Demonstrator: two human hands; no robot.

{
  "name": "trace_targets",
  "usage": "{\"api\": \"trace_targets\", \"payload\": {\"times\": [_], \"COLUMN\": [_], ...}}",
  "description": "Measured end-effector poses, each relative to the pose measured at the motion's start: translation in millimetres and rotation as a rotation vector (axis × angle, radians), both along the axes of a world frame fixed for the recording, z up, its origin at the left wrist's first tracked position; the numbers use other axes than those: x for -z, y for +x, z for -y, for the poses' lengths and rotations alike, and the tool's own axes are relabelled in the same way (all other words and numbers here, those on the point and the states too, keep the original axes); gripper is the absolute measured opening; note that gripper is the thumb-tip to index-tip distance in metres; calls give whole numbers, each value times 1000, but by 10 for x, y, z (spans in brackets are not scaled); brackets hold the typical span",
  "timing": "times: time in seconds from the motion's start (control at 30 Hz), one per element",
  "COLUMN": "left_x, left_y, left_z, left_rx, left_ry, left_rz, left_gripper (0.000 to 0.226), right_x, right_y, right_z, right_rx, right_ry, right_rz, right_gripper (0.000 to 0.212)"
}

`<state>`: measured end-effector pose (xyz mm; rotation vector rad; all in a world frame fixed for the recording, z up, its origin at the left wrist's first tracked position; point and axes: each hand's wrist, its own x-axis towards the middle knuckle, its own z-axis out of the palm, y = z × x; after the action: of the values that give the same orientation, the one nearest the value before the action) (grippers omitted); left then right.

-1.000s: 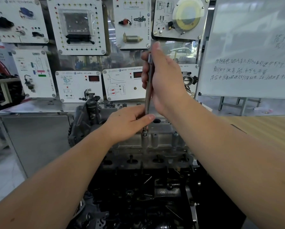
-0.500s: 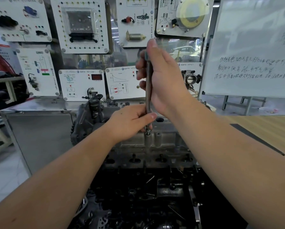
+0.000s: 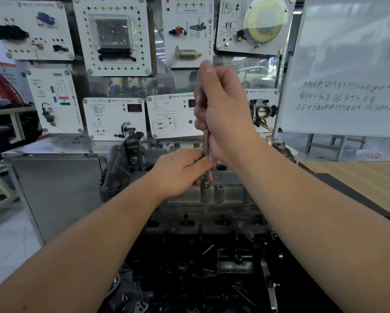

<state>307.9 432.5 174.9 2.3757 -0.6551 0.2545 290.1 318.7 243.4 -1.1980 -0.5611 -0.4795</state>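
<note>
Above the engine block (image 3: 225, 199), right hand (image 3: 225, 114) fists the upright rod (image 3: 206, 143); left hand (image 3: 180, 170) pinches its base.

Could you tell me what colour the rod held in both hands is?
Silvery grey metal; the rod shows best in the head view.

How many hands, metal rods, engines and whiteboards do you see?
hands: 2, left hand and right hand
metal rod: 1
engine: 1
whiteboard: 1
total: 5
</note>
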Motion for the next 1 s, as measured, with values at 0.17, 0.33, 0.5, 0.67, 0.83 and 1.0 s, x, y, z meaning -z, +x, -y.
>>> {"api": "trace_targets", "payload": {"times": [0.17,0.33,0.5,0.67,0.83,1.0], "left_x": [4,11,18,39,52,45], "left_y": [-10,-11,27,56,66,35], "left_z": [-6,-26,-30,-34,-54,-38], "left_rx": [-1,34,18,2,29,4], "left_ry": [-22,-61,0,-36,-74,-4], "left_rz": [-17,-45,-2,-10,-25,39], "left_gripper": [34,34,37,39,38,39], "right_x": [-8,-38,19,-42,-126,-44], "right_y": [17,54,42,-1,-13,-6], "right_z": [8,-32,-66,-28,-37,-60], "right_rx": [56,-110,34,98,-18,65], "right_ry": [-35,-35,-58,-2,-38,-27], "right_rz": [-11,-73,75,37,-159,3], "right_gripper": [35,42,22,27,41,30]}}
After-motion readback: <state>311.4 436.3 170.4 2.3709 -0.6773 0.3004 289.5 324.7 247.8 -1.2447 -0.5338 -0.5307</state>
